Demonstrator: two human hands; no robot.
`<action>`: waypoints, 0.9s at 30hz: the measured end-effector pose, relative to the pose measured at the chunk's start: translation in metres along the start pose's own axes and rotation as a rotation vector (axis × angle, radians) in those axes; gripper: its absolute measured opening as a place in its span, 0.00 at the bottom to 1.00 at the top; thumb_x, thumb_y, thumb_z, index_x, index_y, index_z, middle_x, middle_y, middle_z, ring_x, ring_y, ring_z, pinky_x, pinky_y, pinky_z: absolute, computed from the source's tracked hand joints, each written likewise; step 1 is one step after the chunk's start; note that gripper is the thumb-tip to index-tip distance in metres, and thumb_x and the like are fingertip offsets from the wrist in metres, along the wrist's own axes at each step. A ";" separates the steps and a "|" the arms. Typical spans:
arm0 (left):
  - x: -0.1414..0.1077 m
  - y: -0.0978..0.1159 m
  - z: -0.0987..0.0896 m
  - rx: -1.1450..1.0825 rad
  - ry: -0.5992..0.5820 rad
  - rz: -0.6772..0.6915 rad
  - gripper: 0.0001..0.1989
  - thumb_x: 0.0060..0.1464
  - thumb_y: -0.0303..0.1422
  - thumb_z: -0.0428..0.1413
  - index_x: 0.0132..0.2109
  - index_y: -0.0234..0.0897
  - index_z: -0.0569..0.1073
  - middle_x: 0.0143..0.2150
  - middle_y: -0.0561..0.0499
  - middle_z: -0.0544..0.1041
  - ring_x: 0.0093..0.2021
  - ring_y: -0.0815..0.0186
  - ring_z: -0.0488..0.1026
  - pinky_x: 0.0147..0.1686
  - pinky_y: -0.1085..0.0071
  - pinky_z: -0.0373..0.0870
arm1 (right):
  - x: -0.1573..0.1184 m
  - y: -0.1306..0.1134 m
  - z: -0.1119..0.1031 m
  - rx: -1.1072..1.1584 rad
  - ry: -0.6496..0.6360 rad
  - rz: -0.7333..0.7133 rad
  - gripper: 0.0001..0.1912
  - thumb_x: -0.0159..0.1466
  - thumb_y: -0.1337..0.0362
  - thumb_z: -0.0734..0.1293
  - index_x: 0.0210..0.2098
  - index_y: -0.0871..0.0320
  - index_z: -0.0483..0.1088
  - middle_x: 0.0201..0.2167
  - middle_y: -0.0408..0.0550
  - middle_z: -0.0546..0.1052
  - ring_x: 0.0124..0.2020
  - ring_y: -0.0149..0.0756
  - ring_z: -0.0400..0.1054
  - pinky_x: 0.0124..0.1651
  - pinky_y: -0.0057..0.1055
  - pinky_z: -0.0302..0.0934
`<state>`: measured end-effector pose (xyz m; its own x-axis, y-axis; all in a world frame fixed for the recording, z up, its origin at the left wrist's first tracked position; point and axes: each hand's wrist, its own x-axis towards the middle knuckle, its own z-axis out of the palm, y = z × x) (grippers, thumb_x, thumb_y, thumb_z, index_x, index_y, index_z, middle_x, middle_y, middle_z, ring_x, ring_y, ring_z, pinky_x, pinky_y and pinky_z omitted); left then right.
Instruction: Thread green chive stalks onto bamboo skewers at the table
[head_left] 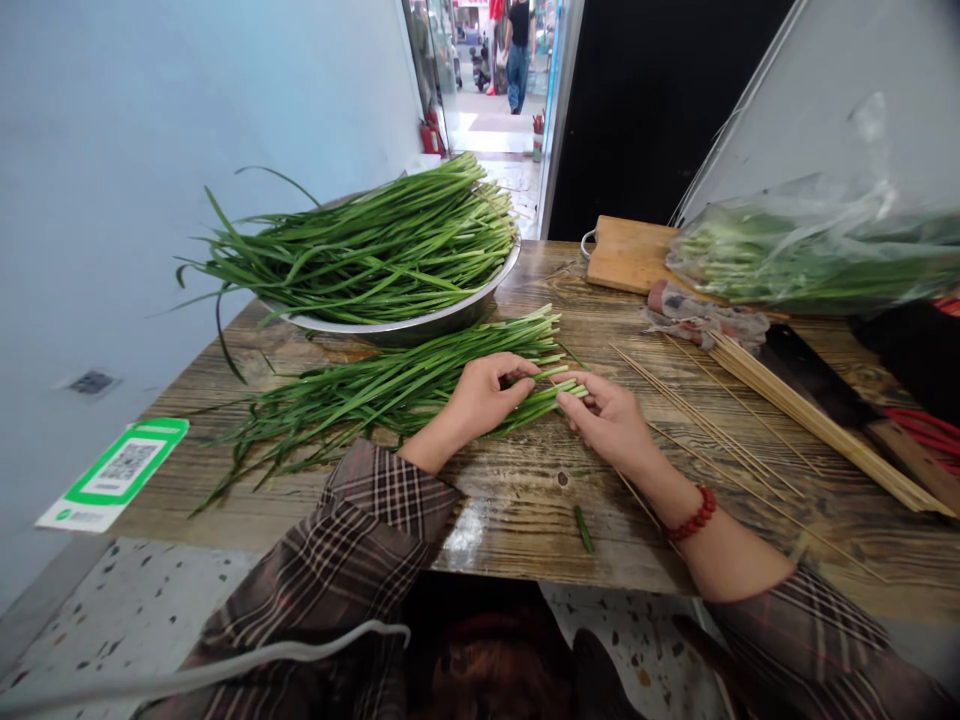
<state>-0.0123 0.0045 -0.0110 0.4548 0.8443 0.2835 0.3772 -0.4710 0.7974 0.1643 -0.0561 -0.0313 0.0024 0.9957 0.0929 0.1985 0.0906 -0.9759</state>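
Note:
Long green garlic chives (390, 378) lie in a loose pile on the wooden table, their pale stem ends pointing right. My left hand (484, 400) is closed over several chives close to those ends. With thumb and fingers my right hand (609, 415) pinches the pale ends of a few chives, just right of my left hand. A thin bamboo skewer (637, 497) runs out from beneath my right hand and wrist; whether my fingers hold it is hidden. Loose bamboo skewers (705, 425) lie to the right of that hand.
Behind the pile, a metal basin (450, 318) is heaped with chives. A skewer bundle (825, 425), cleaver (814, 375), glove (705, 318), cutting board (630, 253) and plastic bag of greens (817, 245) are at right. A QR-code card (124, 470) is at the left edge.

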 end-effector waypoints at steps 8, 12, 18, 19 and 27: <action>0.000 0.000 0.000 -0.015 0.002 0.000 0.07 0.51 0.26 0.56 0.36 0.32 0.79 0.32 0.49 0.79 0.32 0.68 0.73 0.35 0.73 0.68 | 0.000 -0.001 0.000 0.019 -0.007 0.012 0.15 0.60 0.61 0.65 0.43 0.62 0.72 0.17 0.37 0.65 0.15 0.23 0.55 0.18 0.22 0.49; 0.000 0.001 0.001 -0.006 0.002 -0.014 0.07 0.51 0.26 0.56 0.36 0.32 0.79 0.32 0.49 0.79 0.32 0.68 0.73 0.35 0.73 0.68 | -0.002 -0.003 0.000 0.025 -0.012 0.007 0.15 0.60 0.61 0.65 0.44 0.62 0.72 0.17 0.36 0.64 0.14 0.22 0.53 0.18 0.22 0.49; 0.000 0.001 0.001 -0.010 0.005 -0.017 0.07 0.51 0.26 0.56 0.36 0.32 0.79 0.31 0.49 0.78 0.32 0.68 0.72 0.34 0.74 0.67 | -0.002 -0.005 0.001 0.012 -0.007 0.010 0.15 0.60 0.61 0.65 0.44 0.62 0.72 0.17 0.36 0.65 0.14 0.23 0.54 0.18 0.22 0.49; 0.000 0.001 0.001 -0.010 0.003 -0.016 0.07 0.51 0.27 0.56 0.36 0.32 0.78 0.31 0.49 0.78 0.32 0.68 0.72 0.34 0.73 0.67 | -0.002 -0.004 0.001 0.011 -0.005 0.010 0.15 0.60 0.60 0.65 0.44 0.62 0.72 0.17 0.37 0.65 0.15 0.23 0.54 0.18 0.22 0.49; -0.001 0.004 0.000 -0.006 -0.007 0.016 0.07 0.52 0.27 0.56 0.36 0.32 0.78 0.32 0.49 0.78 0.32 0.68 0.73 0.35 0.73 0.67 | -0.001 -0.002 0.001 -0.024 0.009 -0.007 0.15 0.60 0.60 0.65 0.43 0.61 0.73 0.17 0.37 0.65 0.16 0.24 0.56 0.18 0.23 0.49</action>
<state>-0.0118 0.0017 -0.0081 0.4662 0.8350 0.2923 0.3653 -0.4826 0.7961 0.1627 -0.0575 -0.0293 0.0096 0.9948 0.1011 0.2222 0.0965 -0.9702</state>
